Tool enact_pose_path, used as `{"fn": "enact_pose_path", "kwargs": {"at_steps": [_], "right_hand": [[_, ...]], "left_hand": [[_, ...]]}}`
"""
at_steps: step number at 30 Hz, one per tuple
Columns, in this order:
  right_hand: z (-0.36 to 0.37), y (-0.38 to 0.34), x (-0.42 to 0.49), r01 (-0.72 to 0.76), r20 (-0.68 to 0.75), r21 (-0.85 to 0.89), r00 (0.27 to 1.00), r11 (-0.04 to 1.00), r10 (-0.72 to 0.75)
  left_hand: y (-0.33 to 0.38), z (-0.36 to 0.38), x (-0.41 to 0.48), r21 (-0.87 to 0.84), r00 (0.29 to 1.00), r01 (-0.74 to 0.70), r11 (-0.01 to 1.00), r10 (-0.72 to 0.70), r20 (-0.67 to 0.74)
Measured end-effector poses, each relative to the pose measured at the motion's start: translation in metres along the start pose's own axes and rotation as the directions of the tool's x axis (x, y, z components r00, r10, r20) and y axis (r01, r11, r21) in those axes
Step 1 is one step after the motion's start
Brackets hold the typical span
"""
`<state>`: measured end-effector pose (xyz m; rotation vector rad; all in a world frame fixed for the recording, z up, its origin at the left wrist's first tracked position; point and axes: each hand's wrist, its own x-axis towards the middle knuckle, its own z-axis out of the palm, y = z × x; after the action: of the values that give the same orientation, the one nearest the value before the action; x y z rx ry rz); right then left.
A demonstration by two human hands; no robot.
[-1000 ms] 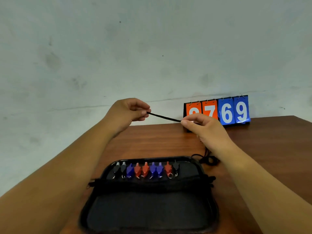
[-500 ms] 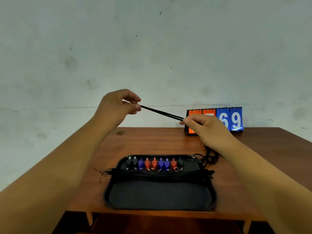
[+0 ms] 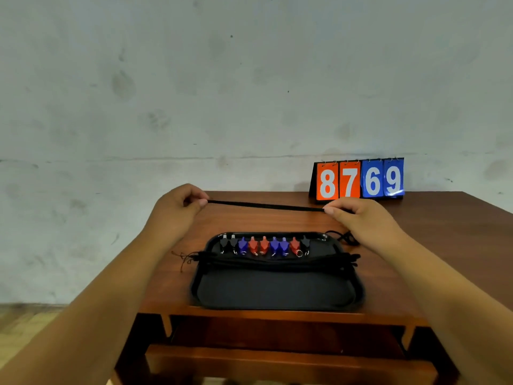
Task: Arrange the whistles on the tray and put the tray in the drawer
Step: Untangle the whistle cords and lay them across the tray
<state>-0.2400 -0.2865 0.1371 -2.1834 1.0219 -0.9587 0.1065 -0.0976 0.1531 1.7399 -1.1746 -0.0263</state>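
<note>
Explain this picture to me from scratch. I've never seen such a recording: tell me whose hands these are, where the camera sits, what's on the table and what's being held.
There is no machine here. A person wears a wide-angle camera on the head, so you look forward and down along both forearms.

The left hand and right hand each pinch one end of a black cord, stretched taut between them above the wooden table.

On the table lies a black tray. A row of small whistles, black, blue and red, stands along its far edge, with their black cords bundled across the tray just in front of them. More black cord lies by the tray's far right corner.

At the back stands a flip scoreboard reading 8769. Below the tabletop, an open drawer seems to be waiting.
</note>
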Motion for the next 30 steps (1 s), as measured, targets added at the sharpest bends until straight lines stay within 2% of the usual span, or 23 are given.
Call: {"fn": "enact_pose_path", "kwargs": {"at_steps": [8, 12, 18, 21, 30], "right_hand": [[0.024, 0.044, -0.029, -0.086, -0.065, -0.024, 0.994, 0.996, 0.084], [0.038, 0.059, -0.042, -0.041, -0.150, -0.115, 0.988, 0.992, 0.023], [0.048, 0.073, -0.045, 0.044, -0.202, -0.243, 0.975, 0.969, -0.095], [0.047, 0.076, -0.044, 0.058, -0.216, -0.233, 0.970, 0.971, -0.110], [0.047, 0.078, -0.044, 0.014, -0.179, -0.177, 0.983, 0.984, -0.046]], "left_hand": [[-0.055, 0.031, -0.038, -0.044, 0.990, 0.130, 0.991, -0.132, -0.042], [-0.077, 0.039, -0.045, -0.133, 0.977, 0.198, 0.971, -0.207, -0.052], [-0.099, 0.036, -0.049, -0.225, 0.972, 0.205, 0.953, -0.225, -0.068], [-0.110, 0.036, -0.045, -0.298, 0.961, 0.247, 0.922, -0.273, -0.050], [-0.117, 0.039, -0.044, -0.269, 0.956, 0.278, 0.922, -0.294, -0.018]]}}
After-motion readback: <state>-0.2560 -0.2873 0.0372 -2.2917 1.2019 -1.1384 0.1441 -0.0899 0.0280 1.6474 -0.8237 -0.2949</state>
